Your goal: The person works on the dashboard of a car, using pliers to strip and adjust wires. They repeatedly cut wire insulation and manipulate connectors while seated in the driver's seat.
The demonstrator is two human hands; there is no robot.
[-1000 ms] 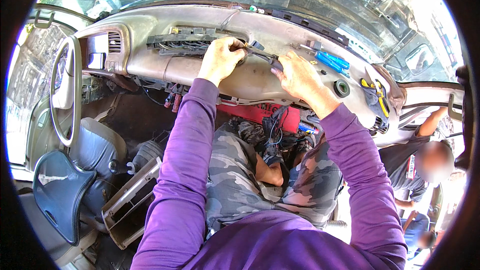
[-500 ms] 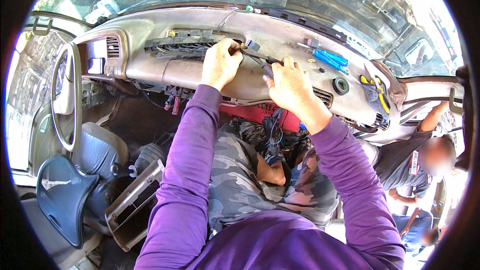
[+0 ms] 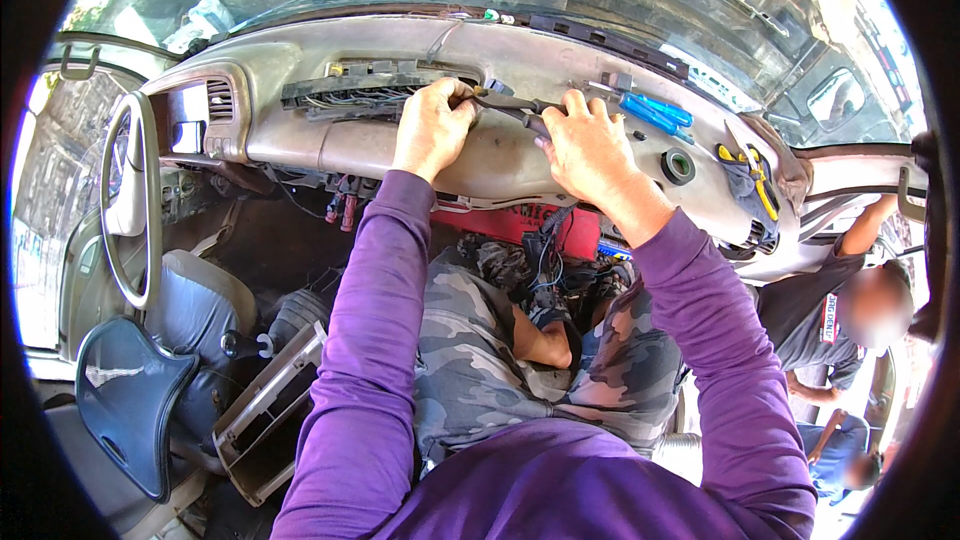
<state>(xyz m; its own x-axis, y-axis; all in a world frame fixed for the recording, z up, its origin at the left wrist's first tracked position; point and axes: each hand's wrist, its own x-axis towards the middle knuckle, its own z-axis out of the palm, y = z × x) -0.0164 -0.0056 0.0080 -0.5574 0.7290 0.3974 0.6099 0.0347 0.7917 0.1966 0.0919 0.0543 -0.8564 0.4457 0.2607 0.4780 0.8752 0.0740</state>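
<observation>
My left hand [image 3: 437,130] is closed in a pinch at the right end of a long dark wiring connector strip [image 3: 375,92] on top of the dashboard. What lies between its fingertips is too small to make out. My right hand [image 3: 592,152] is closed around a slim dark two-handled tool [image 3: 535,120], which looks like pliers. The tool's thin end points left toward my left fingertips. Beyond the tool, a small grey-blue block [image 3: 498,87] sits close to the left fingers.
Right on the dashboard [image 3: 345,150] lie blue-handled tools [image 3: 655,114], a roll of black tape [image 3: 678,167] and yellow-handled pliers [image 3: 765,190]. A steering wheel [image 3: 150,200] stands at left. A loose trim frame [image 3: 270,415] leans beside the seat. Another person [image 3: 815,305] is outside at right.
My right hand has shifted slightly right, with the tool turned flatter. The left hand stays pinched near the connector strip. The view has shifted a little.
</observation>
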